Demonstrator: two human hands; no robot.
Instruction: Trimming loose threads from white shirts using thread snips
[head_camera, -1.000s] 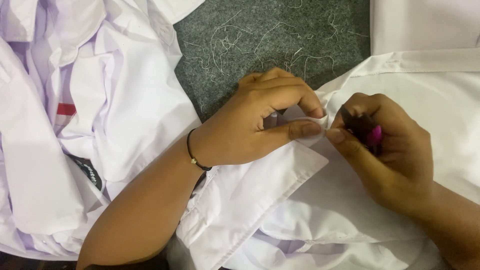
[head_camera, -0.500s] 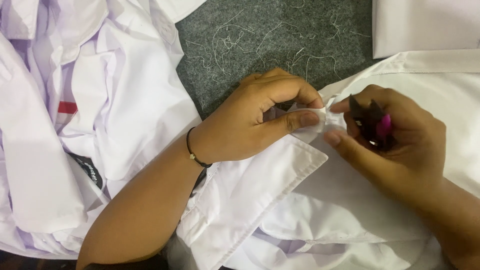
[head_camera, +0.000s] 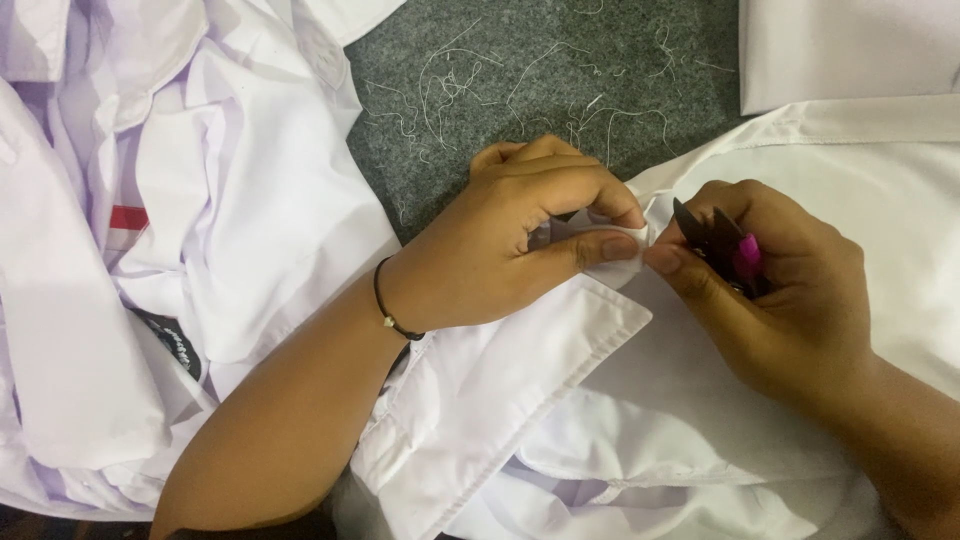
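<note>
A white shirt (head_camera: 500, 390) lies spread over the grey felt table (head_camera: 520, 80) in the head view. My left hand (head_camera: 510, 245) pinches a small fold of the shirt's fabric between thumb and forefinger; a thin black band circles its wrist. Just to the right, my right hand (head_camera: 780, 290) grips small thread snips (head_camera: 720, 245) with dark blades and a pink handle. The blade tips point at the pinched fold, almost touching it. My right forefinger rests against the fabric.
A heap of white garments (head_camera: 150, 240) covers the left side, one showing a red tab and a dark label. Loose white thread scraps (head_camera: 470, 85) litter the grey surface at the top. Another folded white piece (head_camera: 850, 45) sits at the top right.
Both hands have shifted slightly to the right and down along the shirt edge. The snips' blades show more plainly beside the pinched fold.
</note>
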